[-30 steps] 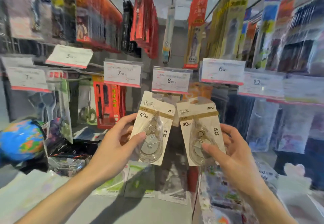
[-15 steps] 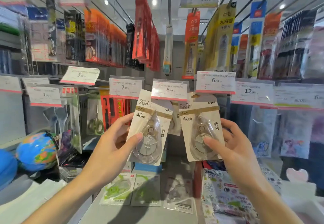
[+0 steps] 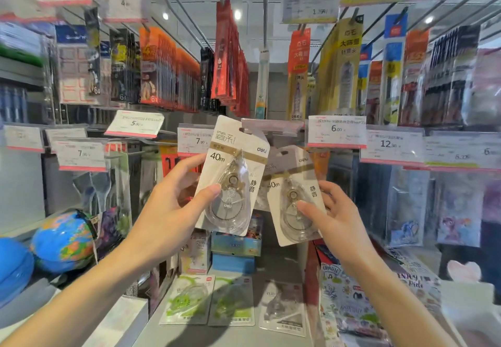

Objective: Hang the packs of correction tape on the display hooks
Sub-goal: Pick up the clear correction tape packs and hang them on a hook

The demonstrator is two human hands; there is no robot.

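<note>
My left hand pinches a white "40m" correction tape pack, raised so its top hang hole sits at the tip of a display hook under a tilted clear price holder. My right hand pinches a second identical pack, lower and tilted, just right of the first. More packs of the same kind seem to hang behind the two.
Price tags line the hook row; hanging stationery packs fill the rows above. Green and clear correction tape packs lie on the shelf below. Globes sit at left, a sticker book at lower right.
My left hand lifted its pack up and rightward to the hook tip, and the price holder tipped up. The right pack dropped a little and tilted. The view moved closer.
</note>
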